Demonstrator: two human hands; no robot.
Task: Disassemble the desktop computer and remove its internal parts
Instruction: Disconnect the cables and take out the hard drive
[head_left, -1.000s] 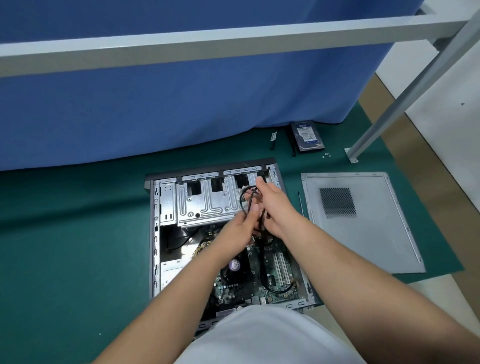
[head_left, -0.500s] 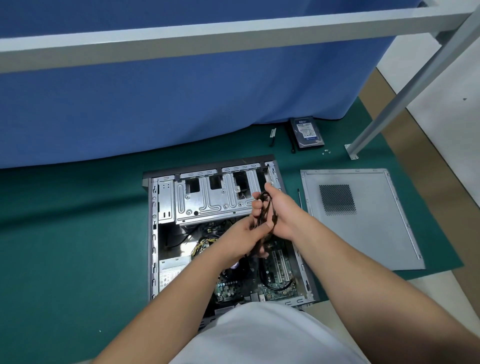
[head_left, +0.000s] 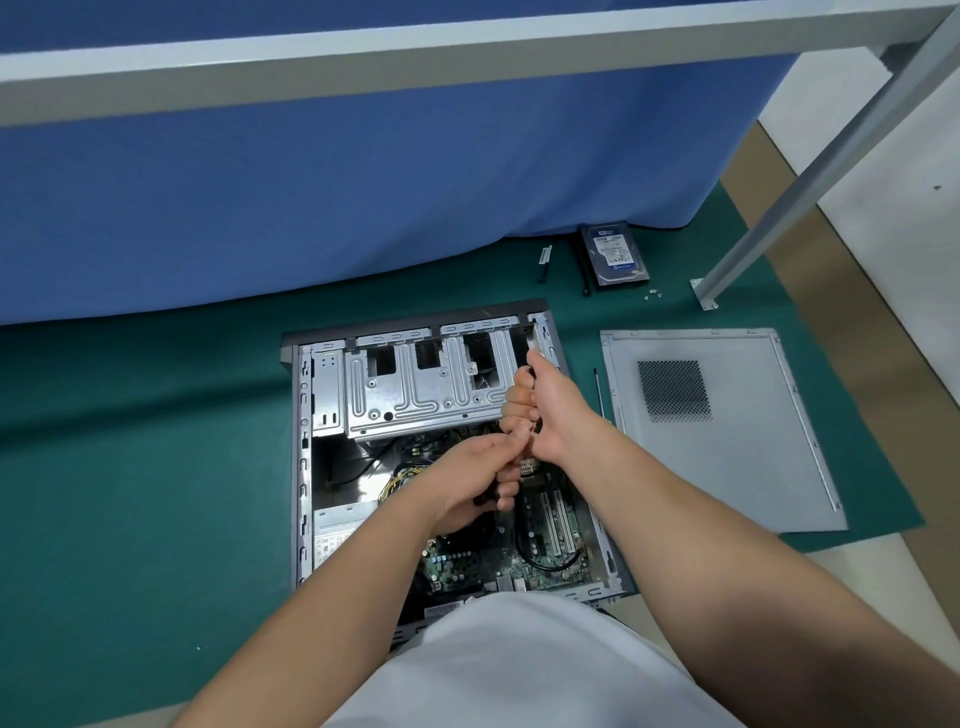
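An open desktop case (head_left: 298, 467) lies flat on the green mat, its metal drive cage (head_left: 415, 384) at the far end and the green motherboard (head_left: 540, 551) nearer me. Both hands meet over the case's right side. My right hand (head_left: 550, 410) is curled round a bundled black cable (head_left: 531, 370) whose top pokes out of the fist. My left hand (head_left: 478, 478) grips the lower part of the same cable just below it. Most of the cable is hidden by the fingers. Yellow and black wires (head_left: 400, 478) lie left of my left hand.
The removed side panel (head_left: 727, 467) lies right of the case, with a thin screwdriver (head_left: 600, 389) between them. A hard drive (head_left: 613, 254), a small bracket (head_left: 544, 262) and loose screws (head_left: 653, 296) sit at the mat's far edge. A metal frame leg (head_left: 779, 208) stands at the right.
The black cable was a loose loop over the drive cage; both hands have gathered it into a tight bundle and drawn slightly toward me.
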